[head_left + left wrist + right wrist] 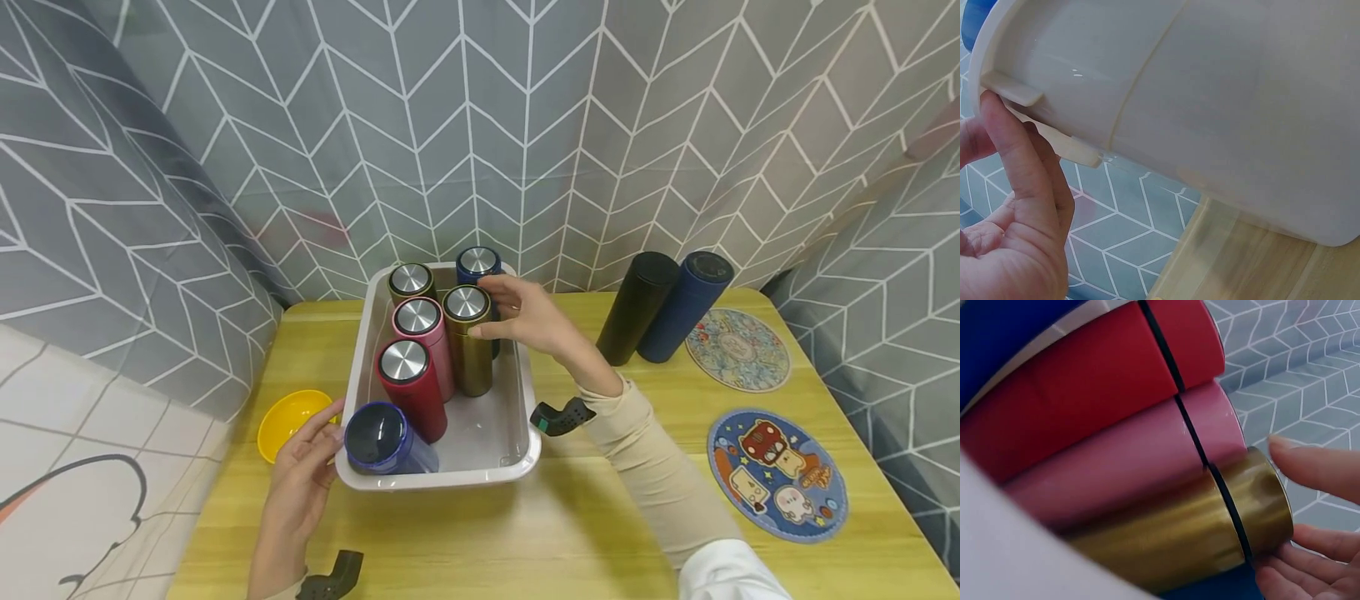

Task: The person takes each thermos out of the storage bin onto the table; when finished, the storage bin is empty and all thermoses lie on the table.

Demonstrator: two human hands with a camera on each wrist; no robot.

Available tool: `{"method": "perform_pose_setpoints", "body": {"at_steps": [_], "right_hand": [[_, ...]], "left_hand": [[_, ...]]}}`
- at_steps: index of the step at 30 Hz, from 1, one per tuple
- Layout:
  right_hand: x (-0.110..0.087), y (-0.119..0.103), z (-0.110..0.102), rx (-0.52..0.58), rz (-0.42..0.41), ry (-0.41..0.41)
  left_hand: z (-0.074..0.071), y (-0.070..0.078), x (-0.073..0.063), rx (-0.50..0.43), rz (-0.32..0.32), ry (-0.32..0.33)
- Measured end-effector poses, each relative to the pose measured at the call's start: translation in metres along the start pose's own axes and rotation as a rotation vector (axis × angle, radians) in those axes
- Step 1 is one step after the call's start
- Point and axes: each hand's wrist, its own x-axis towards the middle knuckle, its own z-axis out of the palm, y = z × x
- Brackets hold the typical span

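A white plastic tub [480,478] on the wooden table holds several thermos bottles. My left hand [298,473] grips the tub's left rim; in the left wrist view its fingers [1019,147] hook under the rim by the handle. My right hand [529,315] reaches into the tub, thumb and fingers around the cap of a gold thermos bottle [1166,531]. Beside that bottle stand a pink thermos [1129,456] and a red thermos [1079,387]. A blue bottle [378,437] leans in the near left corner. Another gold-rimmed bottle [411,280] and a dark blue one [478,262] are at the back.
A yellow bowl [273,421] sits left of the tub, behind my left hand. To the right stand a black bottle [637,308] and a dark blue bottle [684,310]. Two round mats, one floral [738,350] and one cartoon [777,475], lie on the right. A patterned curtain [525,133] hangs behind.
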Motion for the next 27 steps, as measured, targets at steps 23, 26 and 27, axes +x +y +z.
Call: {"method": "perform_pose_setpoints", "body": {"at_steps": [23, 26, 27], "right_hand": [[0.014, 0.01, 0.02, 0.026, 0.006, 0.031], [0.014, 0.011, 0.02, 0.02, 0.007, 0.042], [0.014, 0.011, 0.02, 0.017, 0.008, 0.046]], "left_hand": [[-0.001, 0.0, -0.001, -0.019, 0.013, -0.017], [0.0, 0.0, 0.0, -0.019, 0.007, -0.017], [0.0, 0.0, 0.0, -0.017, 0.005, -0.016]]}}
